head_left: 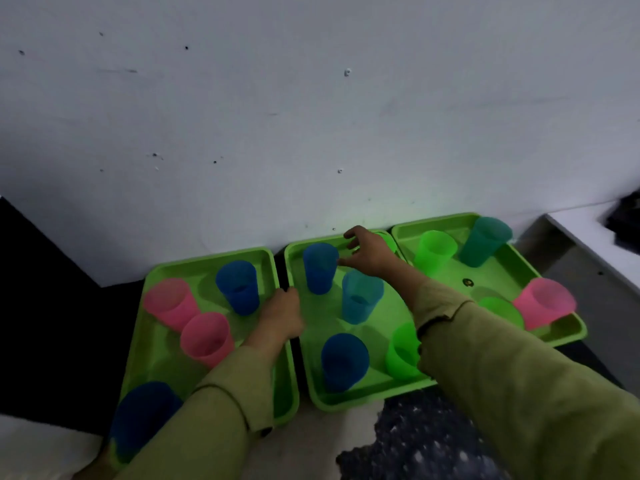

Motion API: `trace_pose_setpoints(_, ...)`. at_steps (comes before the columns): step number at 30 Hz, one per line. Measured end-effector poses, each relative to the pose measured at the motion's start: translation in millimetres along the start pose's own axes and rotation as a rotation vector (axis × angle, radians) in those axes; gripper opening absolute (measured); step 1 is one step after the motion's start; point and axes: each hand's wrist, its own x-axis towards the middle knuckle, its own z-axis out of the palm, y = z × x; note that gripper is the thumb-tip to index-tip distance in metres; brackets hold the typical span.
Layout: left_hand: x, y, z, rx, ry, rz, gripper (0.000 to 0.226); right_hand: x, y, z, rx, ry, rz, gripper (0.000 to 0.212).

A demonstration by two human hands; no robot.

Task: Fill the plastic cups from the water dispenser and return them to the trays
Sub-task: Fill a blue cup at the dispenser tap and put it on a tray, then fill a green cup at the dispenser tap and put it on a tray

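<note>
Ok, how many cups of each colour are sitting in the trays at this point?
Pink cups: 3
Dark blue cups: 4
Green cups: 4, one partly hidden behind the right hand
Light blue cups: 1
Teal cups: 1
Total: 13

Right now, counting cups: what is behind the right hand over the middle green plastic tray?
A light green plastic cup, at the tray's far right corner. The right hand covers most of it, so any water inside cannot be seen.
</note>
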Motion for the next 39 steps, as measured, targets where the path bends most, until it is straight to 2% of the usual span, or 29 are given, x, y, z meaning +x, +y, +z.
trace_pose_setpoints(5,-16.3,26.4,-19.6,-0.141,0.208,0.058,0.046,-42.3,13.0,-43.6,0.023,0.155,-0.075,0.034)
trace_pose_setpoints(12,-54.3,96.3,-23.2,-0.311,0.416,0.211,0.038,-95.5,68.6,-100.1,-0.039,0.229,-0.086,0.024)
trace_pose_setpoints(16,-73.5,152.0,-4.8,-0.344,0.456,0.275,0.037,-124.1,113.0,-124.4,-0.097,0.232,-0.099,0.033)
trace_pose_setpoints(22,-90.7,209.6,34.9,-0.397,0.424,0.295,0.037,-152.3,168.1,-127.6,-0.174,0.205,-0.116,0.062)
trace_pose_setpoints(27,-102.6,231.6,63.1,-0.406,0.416,0.266,0.039,-158.8,196.6,-114.9,-0.199,0.078,-0.07,0.087)
trace_pose_setpoints(35,-116.0,233.1,78.8,-0.377,0.417,0.233,0.049,-154.5,217.1,-106.7,-0.177,0.056,-0.021,0.084)
trace_pose_setpoints(39,-119.8,229.0,75.8,-0.387,0.417,0.236,0.054,-154.1,206.9,-118.2,-0.13,0.128,-0.053,0.085)
